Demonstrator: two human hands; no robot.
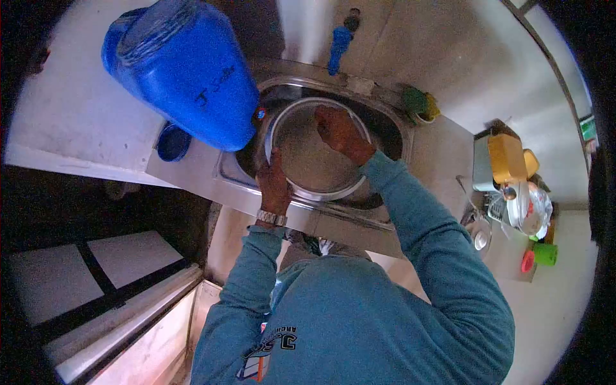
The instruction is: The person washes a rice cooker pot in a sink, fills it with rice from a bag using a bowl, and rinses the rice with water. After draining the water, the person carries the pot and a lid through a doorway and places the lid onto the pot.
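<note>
A round metal basin [328,194] sits in the steel sink [393,138], holding what looks like cloudy liquid or a dull grey-brown bottom. My left hand [274,181], with a metal-band watch at the wrist, grips the basin's near left rim, thumb up along the edge. Inside the basin's outline, toward its far right, is my right hand [340,131]. Its fingers are curled together, and anything within them is hidden. A large blue plastic drum [199,83] with handwriting on its side leans over the sink's left corner, close to the basin.
A blue tap [339,48] projects from the wall behind the sink. A dark blue lid [174,142] lies on the left counter. A green scrubber [415,101] rests at the back right corner. Farther right stand a yellow container [507,158] and a dish rack [496,206] with dishes.
</note>
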